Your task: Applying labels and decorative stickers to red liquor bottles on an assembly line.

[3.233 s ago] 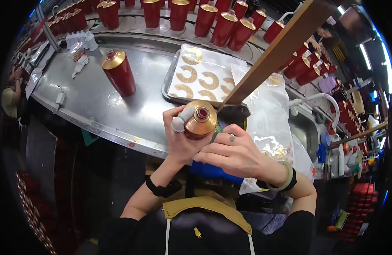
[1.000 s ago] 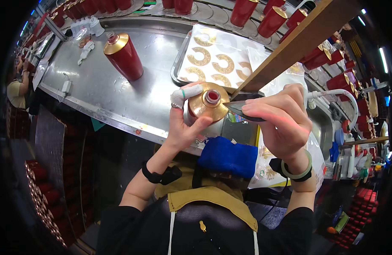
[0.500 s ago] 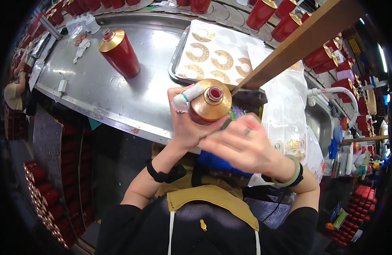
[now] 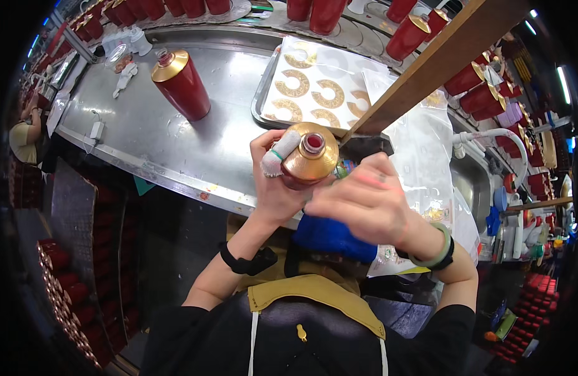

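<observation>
My left hand (image 4: 277, 194) is closed around a red bottle (image 4: 296, 182) with a gold shoulder, its open neck tilted up toward me. A white cloth finger cover (image 4: 281, 153) with a green edge sits on one digit, against the gold shoulder. Just right of the bottle is my right hand (image 4: 367, 200), its fingers curled and partly smeared by motion. What it holds, if anything, is hidden. A second red bottle (image 4: 182, 88) with a gold shoulder stands on the metal worktop (image 4: 132, 144). Beyond the held bottle lie gold arc-shaped decals (image 4: 292, 83) on white sheets in a metal tray (image 4: 259, 100).
A wooden beam (image 4: 433, 62) slants over the tray's right side. More red bottles (image 4: 408, 37) line the far shelf. At the right are a sink (image 4: 473, 182) and a white tap pipe (image 4: 502, 135). A blue cloth (image 4: 333, 238) lies below my hands. Another person (image 4: 27, 135) is at far left.
My right hand has shifted slightly right, away from the held bottle. A dark piece seen between its fingers and the bottle no longer shows. My left hand keeps its grip.
</observation>
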A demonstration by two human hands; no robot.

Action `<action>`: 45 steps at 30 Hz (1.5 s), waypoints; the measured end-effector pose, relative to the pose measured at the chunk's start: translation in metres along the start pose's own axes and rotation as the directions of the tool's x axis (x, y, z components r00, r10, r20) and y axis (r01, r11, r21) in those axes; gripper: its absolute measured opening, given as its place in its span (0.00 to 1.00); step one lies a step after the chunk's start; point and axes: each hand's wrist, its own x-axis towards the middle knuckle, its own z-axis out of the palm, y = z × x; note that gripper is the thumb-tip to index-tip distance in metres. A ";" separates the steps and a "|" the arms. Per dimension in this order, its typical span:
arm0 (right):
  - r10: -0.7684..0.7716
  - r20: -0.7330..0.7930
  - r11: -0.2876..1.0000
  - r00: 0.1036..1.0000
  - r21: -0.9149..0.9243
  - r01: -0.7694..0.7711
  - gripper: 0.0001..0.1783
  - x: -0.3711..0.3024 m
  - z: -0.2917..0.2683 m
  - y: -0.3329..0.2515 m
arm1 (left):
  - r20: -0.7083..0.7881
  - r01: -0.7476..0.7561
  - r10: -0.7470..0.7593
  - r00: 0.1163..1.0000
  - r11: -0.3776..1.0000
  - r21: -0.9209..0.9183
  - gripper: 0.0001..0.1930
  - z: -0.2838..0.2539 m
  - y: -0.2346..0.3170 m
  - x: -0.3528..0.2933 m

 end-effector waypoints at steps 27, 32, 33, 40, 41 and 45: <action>0.134 -0.194 0.991 0.972 0.023 -0.132 0.17 -0.021 0.017 0.007 | 0.082 0.100 -0.089 0.993 0.985 -0.138 0.48 0.000 -0.003 0.008; 0.532 -0.066 0.794 0.844 0.384 -0.471 0.12 -0.021 0.014 -0.015 | 0.043 0.160 -0.155 0.987 0.974 -0.159 0.49 0.005 0.004 0.010; 0.769 -0.078 0.583 0.635 0.494 -0.645 0.14 -0.018 0.015 -0.017 | 0.106 0.198 -0.185 0.977 0.971 -0.135 0.50 0.000 0.008 0.011; 0.744 -0.166 0.668 0.648 0.134 -0.732 0.13 -0.007 0.019 0.038 | 0.061 0.186 -0.182 0.981 0.981 -0.053 0.49 0.001 0.012 0.011; 0.739 -0.161 0.674 0.654 0.176 -0.718 0.13 -0.002 0.017 0.040 | 0.054 0.184 -0.181 0.982 0.981 -0.054 0.49 0.000 0.012 0.013; 0.549 0.010 0.776 0.836 0.367 -0.514 0.13 0.036 0.002 0.046 | 0.200 0.219 -0.214 0.956 0.976 -0.003 0.49 -0.012 0.010 0.013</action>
